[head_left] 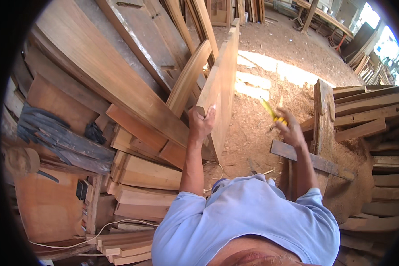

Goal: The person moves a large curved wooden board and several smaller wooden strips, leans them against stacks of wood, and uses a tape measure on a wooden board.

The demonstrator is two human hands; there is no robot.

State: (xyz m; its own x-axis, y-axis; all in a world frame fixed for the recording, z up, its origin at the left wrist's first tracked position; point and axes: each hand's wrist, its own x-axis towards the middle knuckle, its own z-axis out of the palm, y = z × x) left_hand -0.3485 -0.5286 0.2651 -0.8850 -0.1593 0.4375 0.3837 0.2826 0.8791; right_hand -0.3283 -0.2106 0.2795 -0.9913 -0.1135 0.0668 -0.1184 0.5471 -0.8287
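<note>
A wide, pale wooden board point(224, 91) stands on edge in front of me, running away toward the far side. My left hand point(202, 123) grips its near upper corner, with the thumb over the face and the fingers behind it. To the right of the board, my right hand point(290, 126) holds a yellow and black tape measure point(279, 119). A short length of yellow blade point(267, 106) sticks out from it toward the far left, apart from the board. The right hand is slightly blurred.
Long planks point(97, 66) lean on the left, beside stacked boards point(148, 173). A wooden post point(323, 106) with a dark crosspiece point(312, 159) stands at right, near piled timber point(372, 106). Sawdust covers the floor point(252, 142). A pale cord point(120, 221) runs at lower left.
</note>
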